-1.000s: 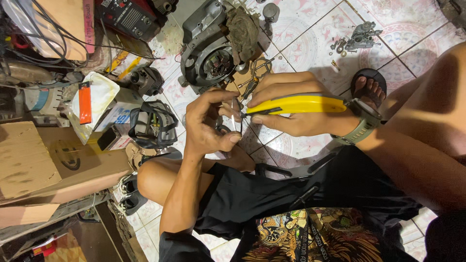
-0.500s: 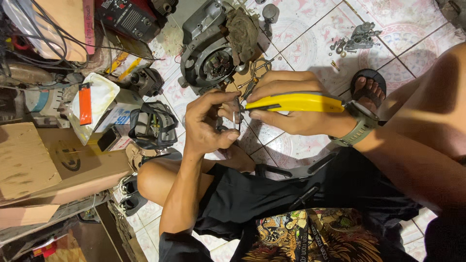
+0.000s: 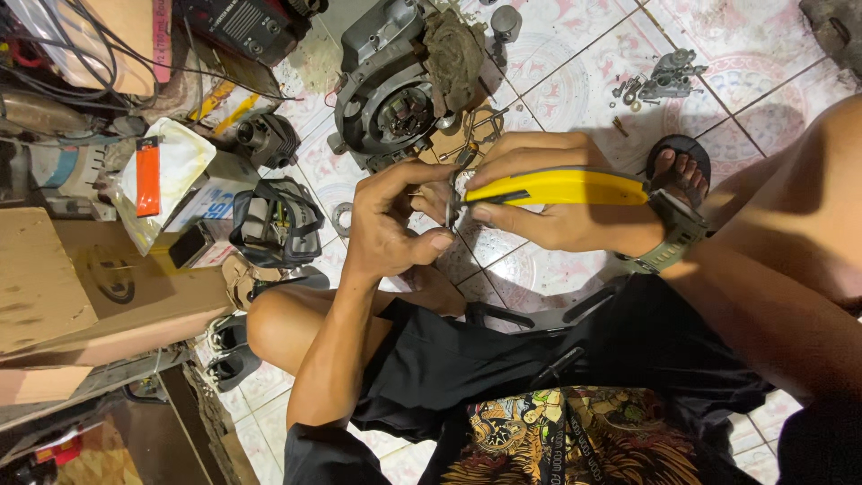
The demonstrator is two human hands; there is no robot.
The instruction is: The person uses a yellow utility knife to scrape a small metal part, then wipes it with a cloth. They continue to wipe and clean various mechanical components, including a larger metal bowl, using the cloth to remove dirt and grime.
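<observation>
The engine casing [image 3: 395, 90] lies opened on the tiled floor [image 3: 575, 81] ahead of me, loose parts scattered toward the far right corner, so stripping looks well underway and cleaning small pieces seems left. My right hand [image 3: 548, 193] grips the yellow knife [image 3: 561, 187]. My left hand [image 3: 386, 224] pinches a small thin part [image 3: 446, 207] against its blade tip.
</observation>
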